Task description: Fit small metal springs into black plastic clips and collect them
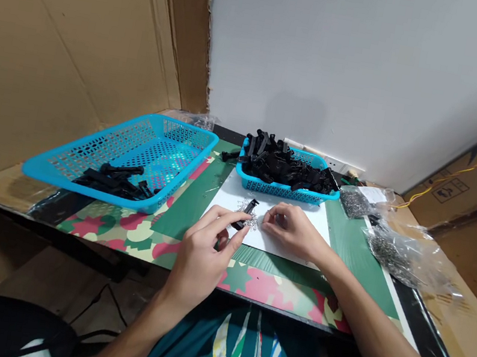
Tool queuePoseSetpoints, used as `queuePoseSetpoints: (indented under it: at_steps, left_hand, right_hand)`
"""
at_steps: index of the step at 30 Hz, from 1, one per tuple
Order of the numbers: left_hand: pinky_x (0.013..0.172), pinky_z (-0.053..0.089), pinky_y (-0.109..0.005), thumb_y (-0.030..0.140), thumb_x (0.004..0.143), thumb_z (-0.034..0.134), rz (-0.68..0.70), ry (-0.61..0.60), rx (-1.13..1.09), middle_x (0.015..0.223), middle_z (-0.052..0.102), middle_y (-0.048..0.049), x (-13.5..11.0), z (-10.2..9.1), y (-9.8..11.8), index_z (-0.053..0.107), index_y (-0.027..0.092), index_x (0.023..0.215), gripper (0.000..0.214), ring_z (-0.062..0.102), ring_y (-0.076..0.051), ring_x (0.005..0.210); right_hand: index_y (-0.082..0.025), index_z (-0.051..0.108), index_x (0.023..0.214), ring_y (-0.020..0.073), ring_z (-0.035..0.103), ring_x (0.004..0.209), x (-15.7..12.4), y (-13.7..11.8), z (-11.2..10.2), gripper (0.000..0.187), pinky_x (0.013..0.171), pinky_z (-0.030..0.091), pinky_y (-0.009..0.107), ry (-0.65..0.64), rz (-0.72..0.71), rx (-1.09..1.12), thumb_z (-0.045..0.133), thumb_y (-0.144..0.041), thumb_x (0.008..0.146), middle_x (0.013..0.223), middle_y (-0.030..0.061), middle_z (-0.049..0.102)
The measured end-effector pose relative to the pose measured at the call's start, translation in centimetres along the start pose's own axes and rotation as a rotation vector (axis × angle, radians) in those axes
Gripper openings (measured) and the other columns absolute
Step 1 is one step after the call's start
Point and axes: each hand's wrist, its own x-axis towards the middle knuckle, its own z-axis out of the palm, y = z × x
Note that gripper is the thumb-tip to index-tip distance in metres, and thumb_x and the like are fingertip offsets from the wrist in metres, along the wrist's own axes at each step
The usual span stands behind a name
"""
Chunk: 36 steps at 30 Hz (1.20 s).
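Between the thumb and fingers of my left hand is a slim black plastic part, held tilted over the white sheet. Small shiny metal pieces lie loose on the sheet, beneath and beside that part. Just to the right, my right hand hovers low over the paper with thumb and fingertips pinched together. Whatever sits in that pinch is too small or hidden to make out.
Behind the hands, a small blue basket is heaped with black plastic parts. A larger blue basket at left holds several more. Clear bags of small metal pieces lie at right. Cardboard stands along the left.
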Motion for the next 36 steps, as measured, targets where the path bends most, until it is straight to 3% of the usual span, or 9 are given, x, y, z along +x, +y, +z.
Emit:
queuePoseSetpoints:
  at_steps: [4, 9, 12, 18, 22, 26, 31, 36]
  left_hand:
    - [0.060, 0.043, -0.025, 0.031, 0.102, 0.067, 0.000, -0.018, -0.034, 0.094, 0.063, -0.0009, 0.1, -0.1, 0.1, 0.078, 0.025, 0.113, 0.017, 0.049, -0.010, 0.062]
    - [0.082, 0.051, -0.029, 0.038, 0.110, 0.049, -0.080, -0.288, -0.186, 0.106, 0.065, -0.0043, 0.7, -0.4, 0.7, 0.071, 0.025, 0.118, 0.027, 0.061, -0.017, 0.088]
    - [0.080, 0.050, -0.029, 0.043, 0.111, 0.044, -0.168, -0.346, -0.365, 0.101, 0.063, -0.0045, 0.8, -0.2, 0.8, 0.067, 0.024, 0.108, 0.031, 0.060, -0.019, 0.091]
    - [0.059, 0.038, -0.024, 0.051, 0.104, 0.058, -0.243, -0.307, -0.484, 0.081, 0.053, 0.0003, 1.0, 0.1, 0.5, 0.060, 0.021, 0.094, 0.031, 0.046, -0.014, 0.069]
    - [0.054, 0.028, -0.025, 0.050, 0.102, 0.061, -0.259, -0.300, -0.518, 0.074, 0.043, 0.0031, 1.2, -0.1, 0.2, 0.058, 0.020, 0.089, 0.033, 0.035, -0.012, 0.062]
    - [0.052, 0.023, -0.025, 0.048, 0.102, 0.063, -0.298, -0.203, -0.589, 0.071, 0.035, 0.0048, 1.2, 0.1, -0.1, 0.057, 0.020, 0.088, 0.031, 0.029, -0.011, 0.059]
    - [0.056, 0.030, -0.025, 0.043, 0.101, 0.065, -0.250, -0.114, -0.491, 0.076, 0.046, 0.0026, 1.2, 0.4, 0.2, 0.062, 0.019, 0.087, 0.028, 0.038, -0.011, 0.063]
    - [0.061, 0.036, -0.025, 0.041, 0.103, 0.062, -0.201, -0.090, -0.368, 0.083, 0.053, 0.0007, 0.9, 0.4, 0.6, 0.066, 0.019, 0.089, 0.026, 0.046, -0.012, 0.069]
  right_hand:
    - [-0.019, 0.070, 0.092, 0.0155, 0.054, 0.074, -0.6, -1.1, -0.6, 0.014, 0.067, 0.040, 0.028, -0.017, -0.068, 0.257, 0.070, -0.032, 0.097, 0.086, 0.0017, 0.068]
    - [-0.021, 0.071, 0.091, 0.0189, 0.059, 0.085, -1.2, -2.6, -0.4, 0.025, 0.077, 0.046, 0.032, 0.041, -0.201, 0.407, 0.075, -0.045, 0.096, 0.090, 0.0037, 0.067]
    - [-0.022, 0.074, 0.091, 0.0199, 0.061, 0.089, -1.4, -2.9, -0.1, 0.021, 0.082, 0.048, 0.034, 0.046, -0.262, 0.424, 0.075, -0.042, 0.097, 0.090, 0.0038, 0.068]
    - [-0.025, 0.081, 0.092, 0.0212, 0.063, 0.087, -1.5, -2.8, 0.2, 0.018, 0.079, 0.050, 0.036, 0.111, -0.299, 0.377, 0.077, -0.042, 0.096, 0.088, 0.0049, 0.068]
    - [-0.027, 0.085, 0.098, 0.0211, 0.064, 0.086, -1.8, -3.1, 0.2, 0.014, 0.077, 0.051, 0.036, 0.123, -0.311, 0.365, 0.076, -0.038, 0.097, 0.089, 0.0051, 0.069]
    - [-0.028, 0.084, 0.106, 0.0209, 0.064, 0.084, -2.0, -3.6, 0.5, 0.017, 0.075, 0.049, 0.036, 0.147, -0.297, 0.327, 0.078, -0.039, 0.095, 0.088, 0.0046, 0.071]
    - [-0.028, 0.084, 0.101, 0.0194, 0.062, 0.080, -2.0, -3.7, 1.1, 0.012, 0.070, 0.046, 0.034, 0.225, -0.336, 0.280, 0.078, -0.037, 0.096, 0.083, 0.0034, 0.070]
    - [-0.025, 0.082, 0.098, 0.0194, 0.063, 0.080, -2.0, -3.7, 1.3, 0.015, 0.070, 0.047, 0.033, 0.215, -0.294, 0.293, 0.074, -0.037, 0.099, 0.085, 0.0040, 0.070]
